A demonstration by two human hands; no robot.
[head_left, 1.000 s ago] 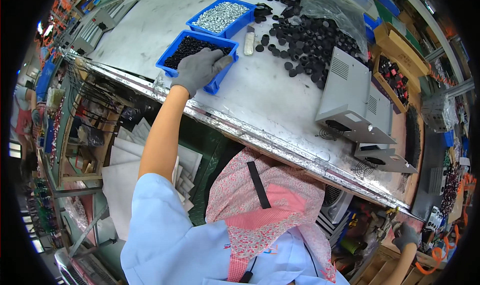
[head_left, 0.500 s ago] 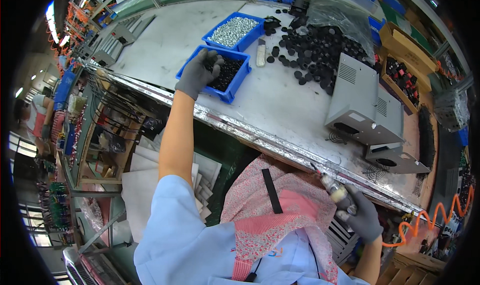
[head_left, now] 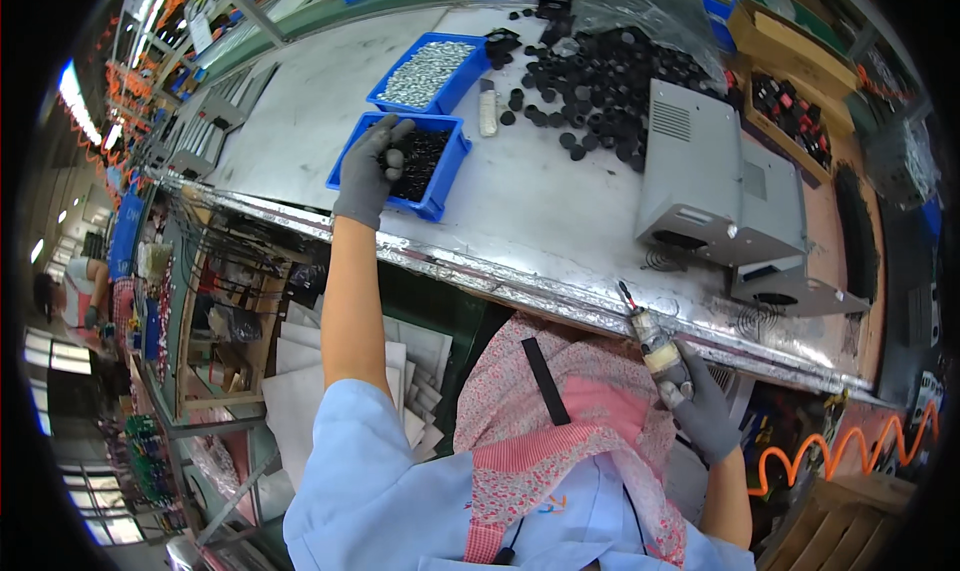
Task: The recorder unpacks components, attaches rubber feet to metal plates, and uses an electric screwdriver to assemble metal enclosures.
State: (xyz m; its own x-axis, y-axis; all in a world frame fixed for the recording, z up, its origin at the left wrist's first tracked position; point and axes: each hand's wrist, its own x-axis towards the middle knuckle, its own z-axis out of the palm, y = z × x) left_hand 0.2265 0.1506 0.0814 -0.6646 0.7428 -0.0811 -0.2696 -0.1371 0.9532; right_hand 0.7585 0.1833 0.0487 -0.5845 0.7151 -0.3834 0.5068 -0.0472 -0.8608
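Observation:
My left hand (head_left: 370, 171), in a grey glove, is over the left side of a blue bin (head_left: 458, 161) of small black screws (head_left: 424, 161). Its fingers are curled together; whatever they pinch is too small to make out. Right behind stands another blue bin (head_left: 478, 63), filled with small silvery metal parts (head_left: 425, 74). At the table's front edge my right hand (head_left: 705, 406), also gloved in grey, is closed around an air screwdriver (head_left: 655, 343). The driver's thin tip points up and away from me, near a grey sheet-metal housing (head_left: 690, 171).
Loose black round caps (head_left: 600, 91) lie heaped at the back beside a clear plastic bag (head_left: 650, 6). A small white-bodied bottle (head_left: 488, 111) is near the bins. At right sits a cardboard box (head_left: 790, 121) of red and black parts. An orange coiled hose (head_left: 830, 456) hangs at lower right.
The view has shifted slightly, and the bins appear further left. My left hand stays at the screw bin with its fingers drawn in. The screwdriver in my right hand has swung a little more upright.

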